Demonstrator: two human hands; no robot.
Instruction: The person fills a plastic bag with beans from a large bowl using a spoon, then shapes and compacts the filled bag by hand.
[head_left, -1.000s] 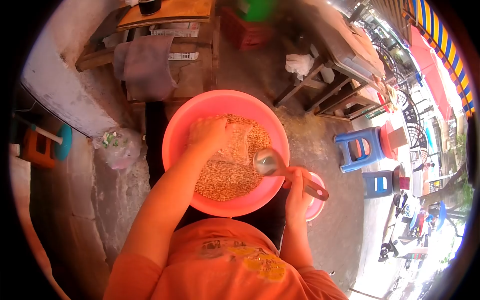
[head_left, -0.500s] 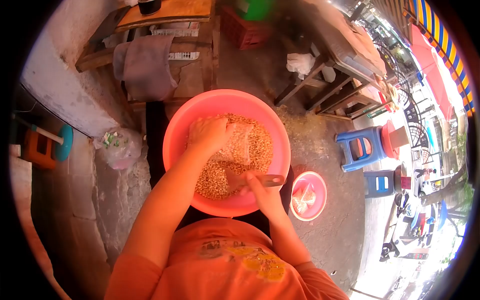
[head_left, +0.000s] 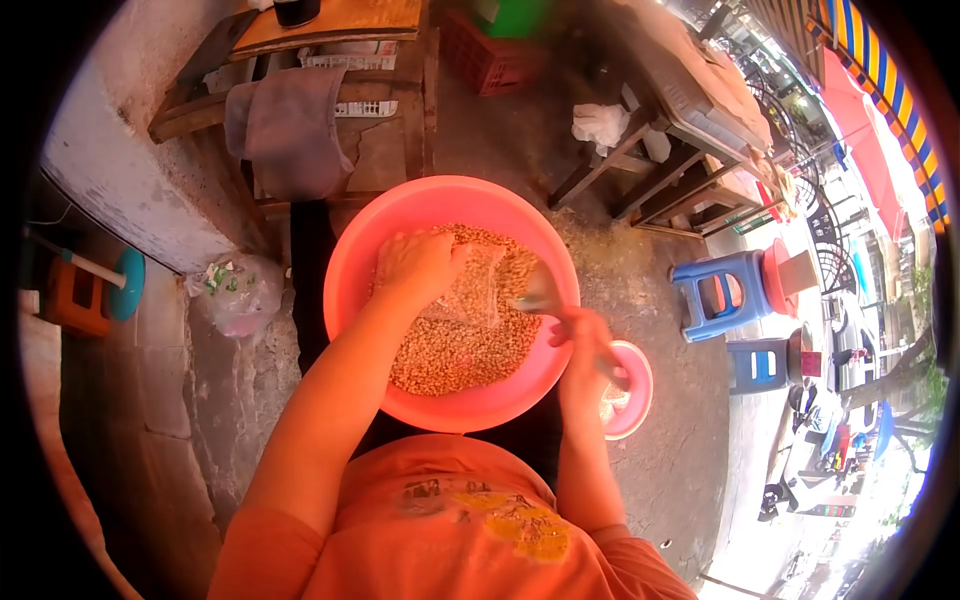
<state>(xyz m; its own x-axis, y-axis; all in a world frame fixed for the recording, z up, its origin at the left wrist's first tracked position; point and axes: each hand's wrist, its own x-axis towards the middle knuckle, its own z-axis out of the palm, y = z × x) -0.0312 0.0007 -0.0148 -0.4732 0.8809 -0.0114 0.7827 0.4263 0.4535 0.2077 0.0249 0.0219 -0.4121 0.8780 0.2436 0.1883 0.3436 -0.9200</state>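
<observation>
A large pink basin (head_left: 455,413) rests on my lap with brown grains (head_left: 455,360) in it. Inside, a clear plastic bag (head_left: 474,290) partly filled with grains lies on the loose ones. My left hand (head_left: 418,268) is closed on the bag's left end. Near the basin's right rim, my right hand (head_left: 582,345) grips the handle of a metal scoop (head_left: 540,292); both are blurred by motion. The scoop's head is over the right side of the grains, just right of the bag.
A small pink basin (head_left: 644,392) with filled bags stands on the floor at the right. Blue stools (head_left: 722,292) are farther right. Wooden tables (head_left: 330,27) stand ahead, and a plastic bag of scraps (head_left: 240,297) lies at the left.
My right hand and the scoop have moved up and right, out of the lower grains, partly covering the small basin again. My left hand stays on the bag.
</observation>
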